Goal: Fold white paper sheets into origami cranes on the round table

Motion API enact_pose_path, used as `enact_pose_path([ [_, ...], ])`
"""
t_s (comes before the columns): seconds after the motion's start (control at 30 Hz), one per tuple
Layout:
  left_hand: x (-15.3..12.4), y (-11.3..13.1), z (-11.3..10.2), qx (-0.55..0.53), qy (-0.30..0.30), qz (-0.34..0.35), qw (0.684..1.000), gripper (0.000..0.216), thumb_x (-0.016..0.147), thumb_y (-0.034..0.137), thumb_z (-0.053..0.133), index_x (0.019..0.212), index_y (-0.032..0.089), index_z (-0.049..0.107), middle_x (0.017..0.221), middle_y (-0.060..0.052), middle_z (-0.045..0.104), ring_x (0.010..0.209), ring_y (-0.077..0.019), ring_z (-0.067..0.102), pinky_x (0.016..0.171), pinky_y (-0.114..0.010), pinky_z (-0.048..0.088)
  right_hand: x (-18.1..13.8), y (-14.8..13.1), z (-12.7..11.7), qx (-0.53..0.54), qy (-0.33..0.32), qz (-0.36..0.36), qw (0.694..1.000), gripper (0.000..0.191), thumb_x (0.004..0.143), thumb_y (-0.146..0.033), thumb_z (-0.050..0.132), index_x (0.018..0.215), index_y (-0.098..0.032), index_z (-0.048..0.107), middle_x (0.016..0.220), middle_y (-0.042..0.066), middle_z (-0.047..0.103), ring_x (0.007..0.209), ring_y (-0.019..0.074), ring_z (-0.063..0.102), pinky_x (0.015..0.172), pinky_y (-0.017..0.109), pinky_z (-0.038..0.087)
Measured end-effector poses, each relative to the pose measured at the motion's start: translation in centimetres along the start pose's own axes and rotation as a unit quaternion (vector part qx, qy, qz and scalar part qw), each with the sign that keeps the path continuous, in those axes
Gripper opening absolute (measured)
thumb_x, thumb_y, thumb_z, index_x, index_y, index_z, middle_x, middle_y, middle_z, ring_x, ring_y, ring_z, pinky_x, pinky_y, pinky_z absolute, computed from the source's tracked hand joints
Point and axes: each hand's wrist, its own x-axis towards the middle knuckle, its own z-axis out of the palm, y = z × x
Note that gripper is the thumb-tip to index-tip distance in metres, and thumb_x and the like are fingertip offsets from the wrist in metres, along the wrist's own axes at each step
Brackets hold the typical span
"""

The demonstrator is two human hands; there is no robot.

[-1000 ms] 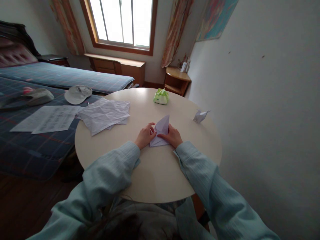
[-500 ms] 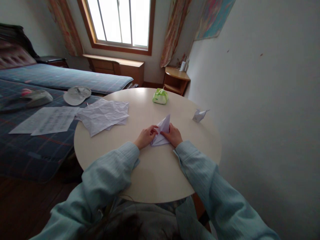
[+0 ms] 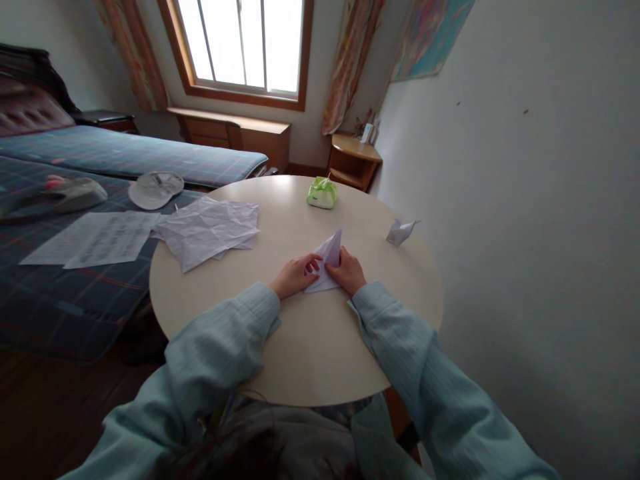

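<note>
A folded sheet of white paper (image 3: 330, 252) rests on the round table (image 3: 310, 353), its pointed tip aimed away from me. At its left edge, my left hand (image 3: 296, 275) grips the paper with curled fingers. My right hand (image 3: 349, 270) pinches the right side, the thumb lying on top of the folds. Part of the paper is hidden beneath both hands. Farther right on the table stands a folded paper figure (image 3: 400, 231) with pointed ends.
Creased white sheets (image 3: 210, 227) lie at the table's left, beside printed pages (image 3: 107, 239) on the bed. A green tissue pack (image 3: 322, 193) sits near the far edge. The wall (image 3: 530, 220) runs close along the right. A cap (image 3: 156, 190) lies on the bed.
My left hand has shifted slightly right and farther over the paper, with its fingers more curled. My right hand still holds the right side.
</note>
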Motion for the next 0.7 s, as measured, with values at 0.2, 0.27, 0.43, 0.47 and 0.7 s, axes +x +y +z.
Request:
enact_pose_path([
  [0.2, 0.05, -0.23, -0.03, -0.001, -0.006, 0.007, 1.000, 0.036, 0.067, 0.014, 0.054, 0.103, 0.018, 0.053, 0.081, 0.000, 0.063, 0.067, -0.0089, 0.054, 0.064, -0.021, 0.045, 0.03, 0.16, 0.17, 0.003, 0.017, 0.009, 1.000, 0.020, 0.068, -0.023, 0.050, 0.087, -0.018, 0.046, 0.077, 0.006, 0.061, 0.066, 0.0182, 0.055, 0.055, 0.025, 0.035],
  [0.27, 0.07, -0.37, -0.04, -0.008, -0.008, 0.003, 1.000, 0.033, 0.069, 0.013, 0.051, 0.101, 0.018, 0.055, 0.082, 0.000, 0.064, 0.065, -0.0083, 0.054, 0.064, -0.021, 0.045, 0.07, 0.23, 0.17, 0.003, 0.023, 0.011, 1.000, 0.019, 0.068, -0.023, 0.049, 0.086, -0.018, 0.046, 0.076, 0.005, 0.061, 0.065, 0.0178, 0.055, 0.054, 0.025, 0.034],
  [0.43, 0.11, -0.29, -0.18, -0.023, -0.030, -0.007, 0.999, 0.029, 0.070, 0.010, 0.049, 0.095, 0.017, 0.061, 0.083, -0.001, 0.065, 0.067, -0.0085, 0.055, 0.066, -0.020, 0.045, 0.23, 0.49, 0.29, 0.004, 0.036, 0.010, 0.999, 0.016, 0.070, -0.022, 0.048, 0.086, -0.018, 0.046, 0.077, 0.004, 0.061, 0.064, 0.0166, 0.055, 0.054, 0.024, 0.033],
  [0.47, 0.12, -0.20, -0.24, -0.016, -0.037, -0.007, 0.999, 0.028, 0.069, 0.010, 0.050, 0.094, 0.017, 0.062, 0.082, -0.001, 0.065, 0.067, -0.0088, 0.055, 0.066, -0.020, 0.045, 0.26, 0.54, 0.34, 0.005, 0.036, 0.010, 0.999, 0.016, 0.070, -0.022, 0.048, 0.086, -0.018, 0.046, 0.077, 0.004, 0.061, 0.065, 0.0165, 0.055, 0.055, 0.024, 0.033],
  [0.7, 0.19, -0.36, -0.95, -0.032, -0.108, 0.021, 0.993, 0.031, 0.067, 0.007, 0.054, 0.095, 0.017, 0.063, 0.088, -0.003, 0.065, 0.078, -0.0116, 0.055, 0.073, -0.023, 0.045, 0.30, 0.74, 0.50, 0.011, 0.035, 0.008, 0.999, 0.016, 0.070, -0.022, 0.047, 0.085, -0.018, 0.046, 0.075, 0.004, 0.061, 0.064, 0.0161, 0.054, 0.055, 0.024, 0.033],
])
